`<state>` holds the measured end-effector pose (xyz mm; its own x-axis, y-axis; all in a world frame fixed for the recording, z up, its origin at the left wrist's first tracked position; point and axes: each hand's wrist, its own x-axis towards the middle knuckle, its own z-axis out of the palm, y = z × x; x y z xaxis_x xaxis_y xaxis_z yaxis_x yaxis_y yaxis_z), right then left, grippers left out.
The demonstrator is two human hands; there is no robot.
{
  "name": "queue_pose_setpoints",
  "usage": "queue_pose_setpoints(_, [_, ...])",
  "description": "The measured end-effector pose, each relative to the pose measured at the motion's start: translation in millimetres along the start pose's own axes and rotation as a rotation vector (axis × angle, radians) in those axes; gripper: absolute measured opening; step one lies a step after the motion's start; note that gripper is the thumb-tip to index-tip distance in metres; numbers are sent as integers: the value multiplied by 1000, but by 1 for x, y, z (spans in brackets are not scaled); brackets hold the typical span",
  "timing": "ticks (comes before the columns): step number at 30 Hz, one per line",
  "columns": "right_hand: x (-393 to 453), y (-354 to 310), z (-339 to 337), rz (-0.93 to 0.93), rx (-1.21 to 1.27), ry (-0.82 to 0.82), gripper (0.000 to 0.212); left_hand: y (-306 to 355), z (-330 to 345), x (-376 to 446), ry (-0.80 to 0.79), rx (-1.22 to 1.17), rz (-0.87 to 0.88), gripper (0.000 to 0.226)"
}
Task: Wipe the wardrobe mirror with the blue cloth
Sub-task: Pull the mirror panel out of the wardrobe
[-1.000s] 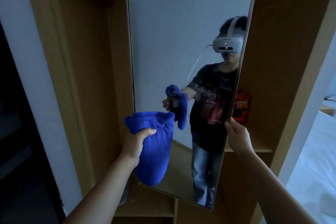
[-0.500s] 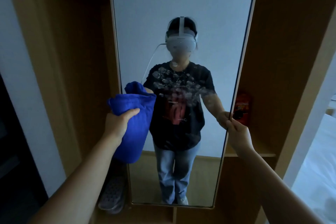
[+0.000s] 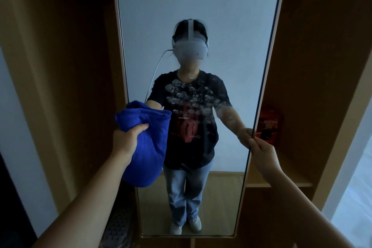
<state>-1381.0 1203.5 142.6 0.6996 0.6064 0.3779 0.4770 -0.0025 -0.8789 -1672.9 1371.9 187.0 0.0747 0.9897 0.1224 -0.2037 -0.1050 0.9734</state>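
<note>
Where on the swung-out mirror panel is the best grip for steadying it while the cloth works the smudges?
Probably its free right edge, from the side. The mirror is a tall thin panel and that rim is bare and pinchable. The right hand already pinches it there at mid-height, level with the smudges, so it likely braces against the wiping push. The left hand grips the blue cloth.

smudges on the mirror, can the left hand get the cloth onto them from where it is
Probably yes: the left hand grips the blue cloth at the mirror's left edge, and nothing lies between it and the smudges.
</note>
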Motion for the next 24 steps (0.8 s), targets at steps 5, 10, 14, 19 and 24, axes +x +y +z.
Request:
queue_pose_setpoints(5, [17,0,9,15,11,-15,24,-5,5,21,-10,74,7,46])
queue_pose_setpoints(10, [31,3,16,19,2,-12,22,-8,13,37,-9,115,4,44])
queue_pose_setpoints(14, [42,8,21,30,7,-14,24,-9,16,47,-12,135,-2,41])
queue_pose_setpoints(19, [49,8,26,23,29,-27,24,-13,21,56,-10,134,13,43])
queue_pose_setpoints(24, [51,12,25,24,41,-49,19,-17,23,61,0,158,50,69])
